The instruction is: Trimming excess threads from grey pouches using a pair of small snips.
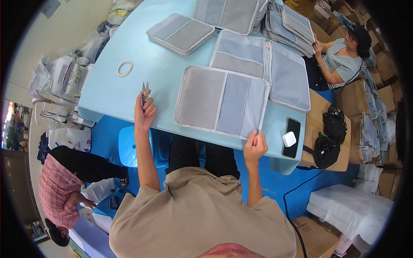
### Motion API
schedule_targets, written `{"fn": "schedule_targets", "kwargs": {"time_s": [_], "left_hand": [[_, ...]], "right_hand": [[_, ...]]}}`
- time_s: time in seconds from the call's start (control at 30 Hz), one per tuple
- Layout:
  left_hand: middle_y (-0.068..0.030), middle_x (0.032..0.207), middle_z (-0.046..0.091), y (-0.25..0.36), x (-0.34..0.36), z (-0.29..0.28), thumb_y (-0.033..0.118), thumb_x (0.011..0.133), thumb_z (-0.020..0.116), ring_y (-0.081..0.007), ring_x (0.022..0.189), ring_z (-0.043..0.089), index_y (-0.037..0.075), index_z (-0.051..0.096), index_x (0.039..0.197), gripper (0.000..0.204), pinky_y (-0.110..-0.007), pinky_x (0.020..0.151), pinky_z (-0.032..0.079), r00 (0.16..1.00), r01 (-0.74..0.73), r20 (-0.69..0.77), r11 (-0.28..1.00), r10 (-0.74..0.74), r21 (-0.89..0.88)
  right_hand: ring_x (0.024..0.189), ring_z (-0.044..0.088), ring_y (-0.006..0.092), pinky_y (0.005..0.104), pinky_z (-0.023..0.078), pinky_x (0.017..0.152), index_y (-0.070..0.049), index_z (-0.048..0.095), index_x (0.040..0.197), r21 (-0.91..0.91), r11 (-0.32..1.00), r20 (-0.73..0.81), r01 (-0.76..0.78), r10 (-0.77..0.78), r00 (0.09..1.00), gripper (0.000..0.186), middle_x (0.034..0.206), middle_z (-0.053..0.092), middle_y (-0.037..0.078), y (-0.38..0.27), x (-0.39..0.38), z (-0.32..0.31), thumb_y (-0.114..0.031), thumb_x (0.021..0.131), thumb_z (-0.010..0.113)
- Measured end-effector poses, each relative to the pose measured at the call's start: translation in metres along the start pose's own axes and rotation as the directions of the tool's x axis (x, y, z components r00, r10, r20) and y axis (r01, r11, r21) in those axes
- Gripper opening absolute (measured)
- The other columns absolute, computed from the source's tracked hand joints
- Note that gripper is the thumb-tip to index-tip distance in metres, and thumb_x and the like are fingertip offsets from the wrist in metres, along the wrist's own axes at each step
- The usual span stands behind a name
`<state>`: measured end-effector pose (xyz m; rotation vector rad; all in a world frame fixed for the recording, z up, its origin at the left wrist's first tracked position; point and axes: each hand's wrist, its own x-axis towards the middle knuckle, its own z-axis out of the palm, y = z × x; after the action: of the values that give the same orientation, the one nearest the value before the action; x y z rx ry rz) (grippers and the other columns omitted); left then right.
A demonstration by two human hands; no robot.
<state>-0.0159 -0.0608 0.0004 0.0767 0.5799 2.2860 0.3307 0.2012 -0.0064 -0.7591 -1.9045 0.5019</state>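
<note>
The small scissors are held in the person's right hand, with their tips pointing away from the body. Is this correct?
Not fully, the side is wrong: the head view shows the small scissors in the left hand. Their tips do point away from the body.

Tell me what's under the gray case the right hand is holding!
Past the far edge of the held case, part of another gray case peeks out, on the light-blue table. Whatever the held case covers can't be seen.

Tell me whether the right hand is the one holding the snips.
No, the left hand holds the snips, while the right hand grips a corner of the gray case.
</note>
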Motion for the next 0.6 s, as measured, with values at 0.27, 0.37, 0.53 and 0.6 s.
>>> {"fn": "schedule_targets", "kwargs": {"time_s": [0.27,0.37,0.53,0.6], "left_hand": [[0.0052,0.063,0.030,-0.0001,-0.0003,0.0024,0.037,0.113,0.045,-0.0045,0.045,0.024,0.004,0.060,0.129,0.039,-0.023,0.042,0.023,1.000,-0.002,-0.008,1.000,0.003,0.012],[0.0052,0.063,0.029,0.0002,0.0001,0.0004,0.037,0.113,0.046,-0.0045,0.045,0.024,0.004,0.060,0.129,0.039,-0.023,0.042,0.023,1.000,0.000,0.003,1.000,0.000,-0.006],[0.0052,0.063,0.029,0.0002,0.0003,0.0014,0.037,0.113,0.046,-0.0045,0.045,0.024,0.004,0.060,0.128,0.039,-0.023,0.042,0.023,1.000,0.008,0.010,1.000,-0.008,-0.015],[0.0052,0.063,0.029,0.0004,0.0000,0.0019,0.037,0.113,0.046,-0.0044,0.045,0.024,0.004,0.060,0.128,0.039,-0.023,0.042,0.023,1.000,-0.001,-0.001,1.000,0.001,-0.002]], "right_hand": [[0.049,0.028,0.0233,0.0405,0.022,0.048,-0.003,0.032,0.065,0.003,1.000,0.001,0.010,-0.010,1.000,0.044,0.061,0.032,0.009,-0.0006,0.0011,0.0002,0.005,0.093,0.065],[0.049,0.027,0.0232,0.0405,0.022,0.048,-0.003,0.032,0.065,0.003,1.000,-0.003,0.014,-0.014,1.000,0.045,0.061,0.032,0.008,-0.0012,0.0013,0.0002,0.005,0.094,0.065],[0.050,0.027,0.0228,0.0405,0.021,0.048,-0.003,0.031,0.065,-0.006,1.000,-0.007,0.011,-0.011,1.000,0.045,0.061,0.032,0.008,-0.0012,0.0012,0.0005,0.004,0.094,0.065],[0.050,0.027,0.0226,0.0404,0.021,0.048,-0.003,0.031,0.065,0.007,1.000,-0.002,0.006,-0.006,1.000,0.045,0.061,0.032,0.008,-0.0001,-0.0002,0.0018,0.005,0.094,0.065]]}}
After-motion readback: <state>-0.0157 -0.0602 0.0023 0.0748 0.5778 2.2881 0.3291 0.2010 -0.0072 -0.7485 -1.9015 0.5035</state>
